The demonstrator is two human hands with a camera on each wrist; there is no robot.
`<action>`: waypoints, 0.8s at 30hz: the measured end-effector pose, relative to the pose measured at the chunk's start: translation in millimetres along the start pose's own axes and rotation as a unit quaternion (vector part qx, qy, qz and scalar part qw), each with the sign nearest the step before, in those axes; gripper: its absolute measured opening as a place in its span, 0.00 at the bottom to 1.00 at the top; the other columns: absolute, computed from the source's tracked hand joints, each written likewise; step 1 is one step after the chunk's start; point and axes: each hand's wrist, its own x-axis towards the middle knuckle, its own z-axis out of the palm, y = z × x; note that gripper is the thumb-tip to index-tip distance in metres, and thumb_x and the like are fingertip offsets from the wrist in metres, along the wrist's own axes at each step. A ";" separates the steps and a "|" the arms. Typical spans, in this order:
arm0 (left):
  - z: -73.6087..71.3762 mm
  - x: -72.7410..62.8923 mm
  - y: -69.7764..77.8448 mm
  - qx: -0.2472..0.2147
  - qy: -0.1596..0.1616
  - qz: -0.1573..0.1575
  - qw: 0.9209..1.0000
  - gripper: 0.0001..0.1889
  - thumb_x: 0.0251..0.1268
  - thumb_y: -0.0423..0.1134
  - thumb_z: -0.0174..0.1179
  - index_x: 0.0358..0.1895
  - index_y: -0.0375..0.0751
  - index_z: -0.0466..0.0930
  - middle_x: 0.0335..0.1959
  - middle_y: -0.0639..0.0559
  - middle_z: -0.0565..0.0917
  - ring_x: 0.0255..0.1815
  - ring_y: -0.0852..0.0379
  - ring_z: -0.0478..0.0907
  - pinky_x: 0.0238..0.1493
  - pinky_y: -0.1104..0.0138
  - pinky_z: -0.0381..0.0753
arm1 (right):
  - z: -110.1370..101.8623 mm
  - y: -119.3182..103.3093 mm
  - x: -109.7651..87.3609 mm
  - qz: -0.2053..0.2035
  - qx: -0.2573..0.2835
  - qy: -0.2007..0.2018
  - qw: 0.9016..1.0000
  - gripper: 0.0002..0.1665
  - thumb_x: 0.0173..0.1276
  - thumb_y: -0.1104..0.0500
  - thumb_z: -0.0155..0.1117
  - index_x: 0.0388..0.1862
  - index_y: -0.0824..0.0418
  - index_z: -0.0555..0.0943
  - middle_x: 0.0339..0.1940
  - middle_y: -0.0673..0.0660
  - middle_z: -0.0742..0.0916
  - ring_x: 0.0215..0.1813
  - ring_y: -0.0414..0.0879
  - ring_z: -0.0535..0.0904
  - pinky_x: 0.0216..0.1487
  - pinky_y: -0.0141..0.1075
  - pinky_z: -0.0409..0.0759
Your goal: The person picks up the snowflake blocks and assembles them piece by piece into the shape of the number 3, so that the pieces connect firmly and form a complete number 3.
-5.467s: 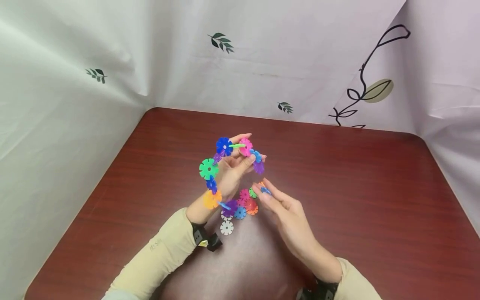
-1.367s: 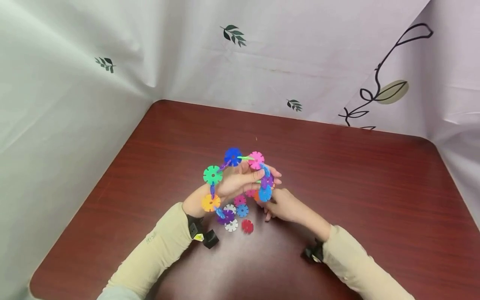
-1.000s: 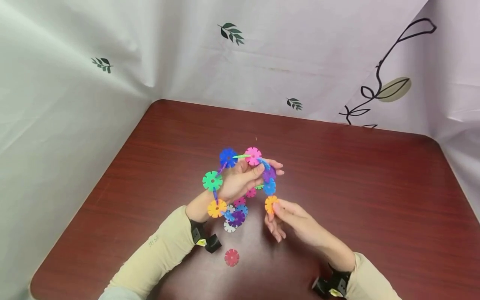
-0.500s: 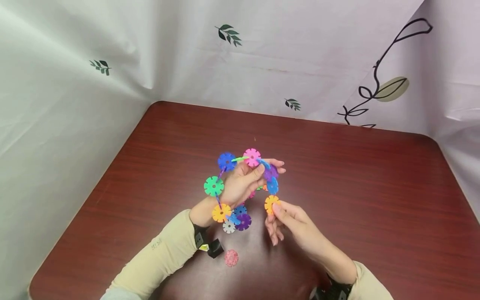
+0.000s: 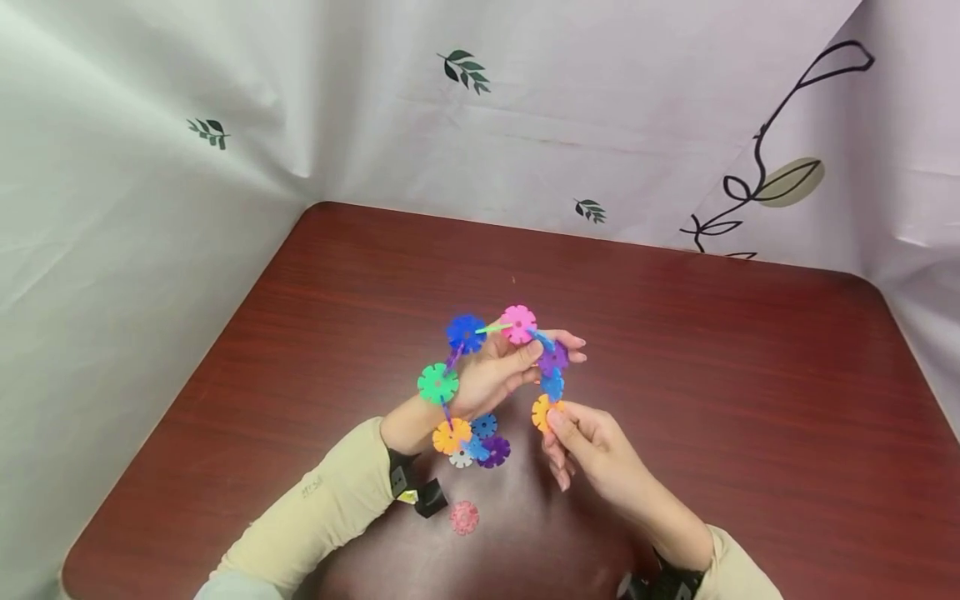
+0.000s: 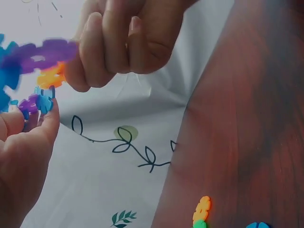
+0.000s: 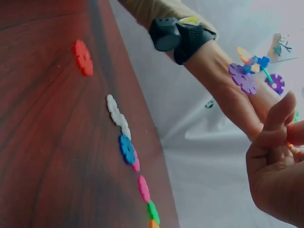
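Observation:
A curved chain of notched plastic snowflake discs, among them a green disc (image 5: 438, 384) and a pink disc (image 5: 518, 324), loops in the air around my left hand (image 5: 491, 375). That hand pinches the chain at its right side, beside a purple disc (image 5: 553, 359). Below it hangs a light blue disc (image 5: 552, 385). Between thumb and fingers my right hand (image 5: 603, 450) pinches an orange disc (image 5: 541, 413), its edge right at the light blue disc. In the left wrist view the orange disc (image 6: 51, 76) shows beside the right hand's curled fingers (image 6: 116, 42). A purple disc (image 5: 495, 452) forms the chain's other end.
Loose discs lie on the brown table (image 5: 712, 375): a red one (image 5: 464, 517) near the front, a blue one (image 5: 484, 426), and white ones (image 7: 114, 111), pink ones (image 7: 144, 188) and a green one (image 7: 153, 212) in a row. White patterned cloth (image 5: 525, 125) stands behind.
A light blue disc, earlier in my right hand, now sits on the chain. The right hand then picked an orange disc from the table and raised it to the chain's end. The red disc slid nearer.

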 end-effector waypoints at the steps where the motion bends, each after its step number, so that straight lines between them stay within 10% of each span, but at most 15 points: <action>1: 0.8 0.3 -0.2 -0.001 -0.003 -0.003 1.000 0.21 0.72 0.32 0.44 0.59 0.15 0.59 0.59 0.29 0.71 0.59 0.46 0.74 0.61 0.56 0.70 | 0.8 0.8 -1.0 -0.006 0.003 0.002 1.000 0.17 0.76 0.66 0.38 0.30 0.78 0.67 0.15 0.63 0.70 0.12 0.49 0.69 0.11 0.38 0.68; 10: 3.1 -2.9 -4.6 -0.057 0.023 -0.008 0.998 0.22 0.72 0.33 0.46 0.58 0.13 0.58 0.49 0.49 0.81 0.56 0.52 0.77 0.59 0.56 0.70 | 10.3 -2.9 -5.1 -0.027 0.020 0.030 0.999 0.17 0.76 0.66 0.36 0.30 0.77 0.66 0.16 0.59 0.72 0.14 0.47 0.70 0.13 0.38 0.69; 14: 1.4 -4.9 -3.9 -0.071 0.024 0.006 0.997 0.16 0.73 0.31 0.42 0.56 0.19 0.62 0.54 0.41 0.79 0.59 0.47 0.75 0.55 0.55 0.74 | 11.0 -9.1 -3.4 0.008 0.017 0.043 0.999 0.19 0.77 0.63 0.39 0.30 0.78 0.68 0.18 0.49 0.78 0.17 0.42 0.77 0.17 0.33 0.72; 19: -1.8 0.0 -0.2 -0.012 -0.083 -0.007 0.996 0.11 0.73 0.35 0.45 0.47 0.27 0.69 0.61 0.26 0.67 0.52 0.46 0.79 0.51 0.53 0.78 | 12.8 -8.7 -2.4 0.052 0.021 0.022 0.998 0.21 0.76 0.61 0.42 0.35 0.82 0.71 0.26 0.48 0.85 0.25 0.39 0.82 0.25 0.28 0.75; 24: -11.6 0.7 4.8 0.028 -0.194 -0.066 0.978 0.23 0.69 0.48 0.51 0.41 0.24 0.67 0.58 0.23 0.69 0.27 0.56 0.81 0.41 0.65 0.81 | 18.9 -5.4 -5.1 0.104 0.022 -0.019 0.994 0.21 0.75 0.58 0.46 0.46 0.79 0.75 0.35 0.57 0.86 0.27 0.39 0.81 0.28 0.27 0.75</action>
